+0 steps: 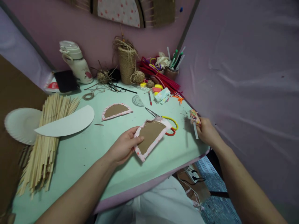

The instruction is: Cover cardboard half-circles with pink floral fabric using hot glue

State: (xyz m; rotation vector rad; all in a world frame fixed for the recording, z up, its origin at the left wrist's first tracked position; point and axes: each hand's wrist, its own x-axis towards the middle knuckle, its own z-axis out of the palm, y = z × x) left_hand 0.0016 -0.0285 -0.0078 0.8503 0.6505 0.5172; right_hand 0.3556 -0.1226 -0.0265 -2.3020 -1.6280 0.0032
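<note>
My left hand (127,144) pinches a cardboard half circle (151,135) by its left end, thumb on top. Pink spotted cloth is folded over its edges, and it is held tilted above the table. Scissors (171,124) with yellow and red handles lie just beyond it, partly hidden by it. Over at the table's right edge, my right hand (206,130) is closed around a glue gun (194,116) with a colourful patterned covering; a whitish glue stick (195,130) points down from it. A second cloth-edged half circle (116,111) lies flat on the table.
Wooden sticks (50,140), a white paper piece (67,123) and a paper plate (23,124) are on the left. Along the back stand a bottle (78,63), a twine spool (127,63) and a pen cup (171,73). A protractor (137,100) lies mid-table.
</note>
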